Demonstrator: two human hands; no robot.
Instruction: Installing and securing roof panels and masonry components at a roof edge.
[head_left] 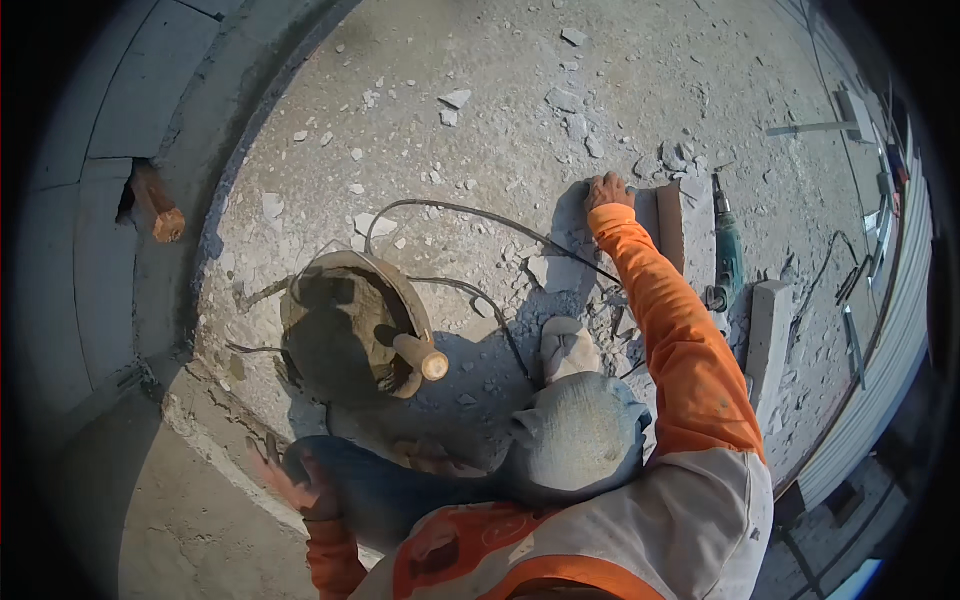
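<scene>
My right arm reaches far forward, and my right hand (pixel 608 190) is low over the rubble-strewn floor, its fingers curled. Whatever lies under those fingers is hidden. Just right of that hand stands a pale block (pixel 696 230) with a brownish side. My left hand (pixel 295 484) is beside my bent left knee, fingers apart and holding nothing. Ahead of it sits a round bucket (pixel 418 312) with grey-brown mortar (pixel 335 310) inside. A trowel with a wooden handle (pixel 422 357) rests in the mortar, its handle over the near right rim.
A green power drill (pixel 730 250) lies right of the block, near another long concrete piece (pixel 769 330). A dark cable (pixel 480 212) loops over the floor by the bucket. Broken chips (pixel 455 99) are scattered around. A wooden stub (pixel 158 205) juts from the left wall.
</scene>
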